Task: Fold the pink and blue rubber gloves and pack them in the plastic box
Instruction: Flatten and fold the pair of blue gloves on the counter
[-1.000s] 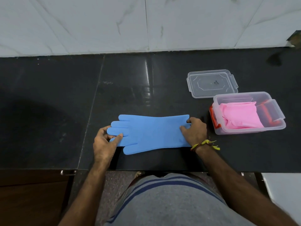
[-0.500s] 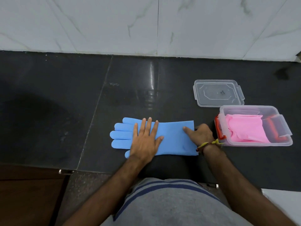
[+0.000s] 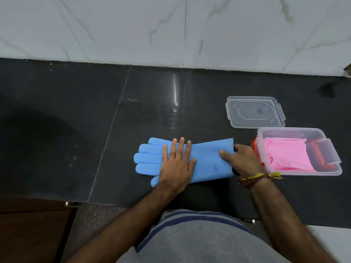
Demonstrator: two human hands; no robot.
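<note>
We see the blue glove (image 3: 207, 160) lying flat on the black counter (image 3: 76, 130), fingers pointing away from the plastic box (image 3: 330, 166), cuff edge just beside the box's near short wall. Left hand (image 3: 176, 166) lies spread, palm down, flat across the glove's middle. Right hand (image 3: 241, 160) sits at the cuff end, thumb on top of the glove and the other fingers curled past the cuff edge; we cannot tell if they reach under it. Pink glove (image 3: 286, 156) lies folded inside the box, which is open with red latches. The clear lid (image 3: 254, 112) lies just behind the box, apart from the glove. Beyond the glove's fingertips, far from the box, the counter is bare up to the marble wall (image 3: 171, 29). The counter's front edge runs close to the glove's near side.
</note>
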